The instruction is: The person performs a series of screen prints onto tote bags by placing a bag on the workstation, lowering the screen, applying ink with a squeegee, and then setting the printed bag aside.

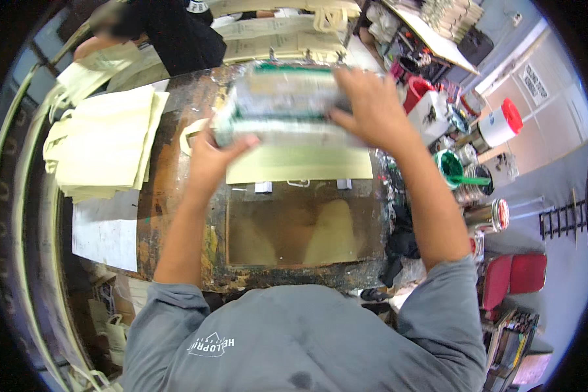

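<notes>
A screen printing frame point(287, 95), smeared with green ink and blurred by motion, is tilted above the table in front of me. My left hand point(210, 157) grips its near left corner, the thumb along the near edge and the fingers partly hidden. At the right end of the frame, my right hand point(372, 108) is closed on its side, with something dark under the thumb that I cannot make out. Below the frame lies a pale yellow cloth bag point(300, 163); its far part is covered, and a bag handle shows at the left.
A stack of pale yellow bags point(104, 137) lies on the left. The stained worktable point(176, 189) has a glass panel point(294, 228) near me. On the right stand a green ink tub point(451, 163) and a white bucket point(500, 125). Another person point(176, 36) is at the far left.
</notes>
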Demonstrator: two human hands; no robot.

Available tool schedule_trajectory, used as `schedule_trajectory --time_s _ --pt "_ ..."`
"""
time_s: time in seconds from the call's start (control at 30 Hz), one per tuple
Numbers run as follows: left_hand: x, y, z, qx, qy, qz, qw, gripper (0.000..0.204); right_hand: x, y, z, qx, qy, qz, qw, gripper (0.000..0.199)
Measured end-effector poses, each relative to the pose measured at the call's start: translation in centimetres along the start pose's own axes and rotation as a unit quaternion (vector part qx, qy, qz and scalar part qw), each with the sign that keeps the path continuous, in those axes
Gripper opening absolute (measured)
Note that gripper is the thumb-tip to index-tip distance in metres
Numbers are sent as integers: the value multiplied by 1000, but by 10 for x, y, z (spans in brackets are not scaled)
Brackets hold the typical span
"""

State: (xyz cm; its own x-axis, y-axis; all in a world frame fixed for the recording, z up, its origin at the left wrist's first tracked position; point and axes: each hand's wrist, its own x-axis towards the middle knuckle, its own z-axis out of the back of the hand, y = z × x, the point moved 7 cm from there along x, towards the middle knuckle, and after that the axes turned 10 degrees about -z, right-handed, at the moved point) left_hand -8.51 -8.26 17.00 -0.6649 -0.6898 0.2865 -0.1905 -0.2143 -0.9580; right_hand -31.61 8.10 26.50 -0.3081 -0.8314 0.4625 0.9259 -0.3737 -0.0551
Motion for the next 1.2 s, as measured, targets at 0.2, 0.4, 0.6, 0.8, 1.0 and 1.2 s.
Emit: schedule_trajectory --time_s 0.2,0.4,0.6,0.8,1.0,1.2 --pt "-81 104 5 236 25 0 972 100 -47 5 -74 81 150 -73 983 65" --pt "-96 131 9 380 5 -121 917 120 -84 31 -80 40 172 -57 983 57" --pt "-99 128 6 350 13 -101 931 119 -77 23 -125 26 74 -76 994 43" --pt "-96 130 7 390 21 -119 913 120 30 -26 -200 -3 -24 -67 997 48" --pt "-77 74 8 569 20 -189 800 120 111 -66 -228 -2 101 -39 994 61" --pt "124 58 -34 445 75 -282 847 103 121 -71 -241 -39 36 -62 997 67"
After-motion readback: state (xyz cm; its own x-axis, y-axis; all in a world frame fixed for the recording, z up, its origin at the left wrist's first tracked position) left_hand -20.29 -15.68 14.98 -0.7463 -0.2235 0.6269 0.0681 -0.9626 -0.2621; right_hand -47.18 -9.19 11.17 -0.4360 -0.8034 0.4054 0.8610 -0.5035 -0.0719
